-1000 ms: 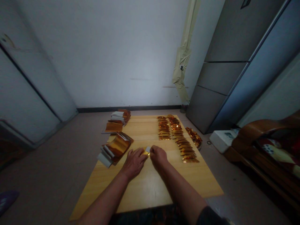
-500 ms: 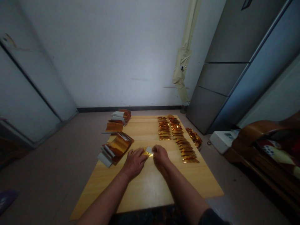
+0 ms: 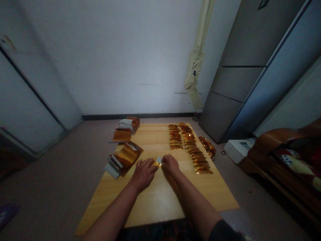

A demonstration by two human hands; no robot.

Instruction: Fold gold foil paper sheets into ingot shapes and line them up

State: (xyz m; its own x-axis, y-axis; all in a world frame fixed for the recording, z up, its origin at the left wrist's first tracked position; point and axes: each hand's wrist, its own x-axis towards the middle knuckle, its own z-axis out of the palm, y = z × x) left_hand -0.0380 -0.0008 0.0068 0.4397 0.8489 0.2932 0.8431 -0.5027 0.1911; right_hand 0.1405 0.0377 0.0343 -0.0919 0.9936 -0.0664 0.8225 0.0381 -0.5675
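Note:
A small sheet of gold foil paper (image 3: 157, 163), with a pale grey patch showing on it, lies on the table between my two hands. My left hand (image 3: 144, 173) holds its left side down against the wood, thumb and fingertips on the paper. Fingers curled in a pinch, my right hand (image 3: 171, 164) grips the paper's right edge. The fingers cover much of the sheet, so its folds are partly hidden. To the left of my left hand is a fanned stack of gold foil sheets (image 3: 127, 154) with whitish backs.
Rows of folded gold foil pieces (image 3: 176, 138) line the right side of the wooden table (image 3: 155, 209). More foil sheets (image 3: 122, 135) rest at the far left edge. A container of foil pieces (image 3: 207, 147) stands beyond the right edge, near a fridge (image 3: 228, 100) and wooden seat (image 3: 283, 150).
My right hand has shifted slightly left, closer to my left hand, and less of the foil paper shows between them. The left hand stays in place.

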